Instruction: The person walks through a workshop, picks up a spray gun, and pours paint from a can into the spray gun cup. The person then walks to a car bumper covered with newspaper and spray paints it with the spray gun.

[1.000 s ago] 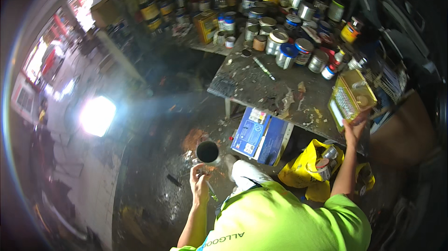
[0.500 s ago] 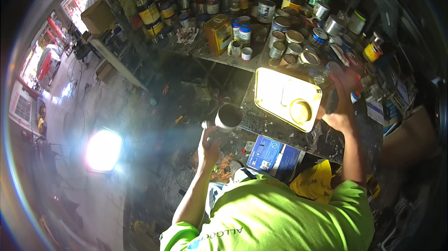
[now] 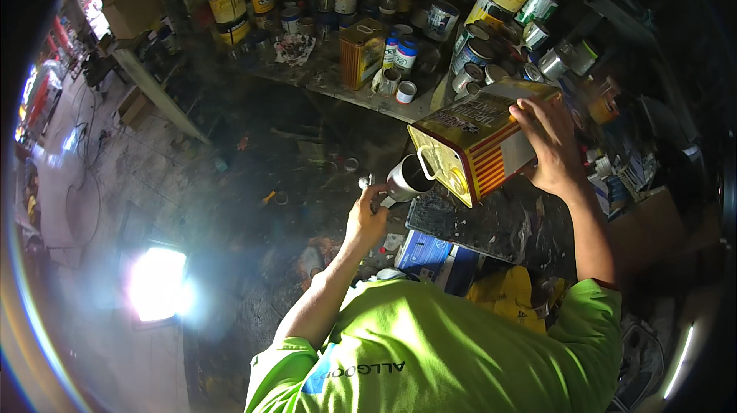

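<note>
My left hand (image 3: 367, 217) is closed around a grey metal cup (image 3: 404, 183), its dark mouth facing up and right. A small whitish piece (image 3: 365, 181) shows by the fingertips; I cannot tell what it is. My right hand (image 3: 549, 148) grips a large yellow-and-red rectangular tin (image 3: 491, 140), fingers over its upper side. The tin lies tipped, its top face with wire handle and round spout turned down and left, right by the cup's rim. Whether liquid is flowing does not show.
Ahead, a shelf (image 3: 307, 79) carries stacked paint cans, another rectangular tin (image 3: 362, 52) and blue-and-white cans. More cans (image 3: 476, 52) crowd the bench at right. Below the tin lie a blue box (image 3: 426, 253) and yellow sheeting (image 3: 503, 294). A bright lamp (image 3: 157, 282) glares at left.
My right hand has tipped the tin over, swinging its top down and left toward the cup. My left hand has brought the cup slightly right and up, tilting it toward the tin.
</note>
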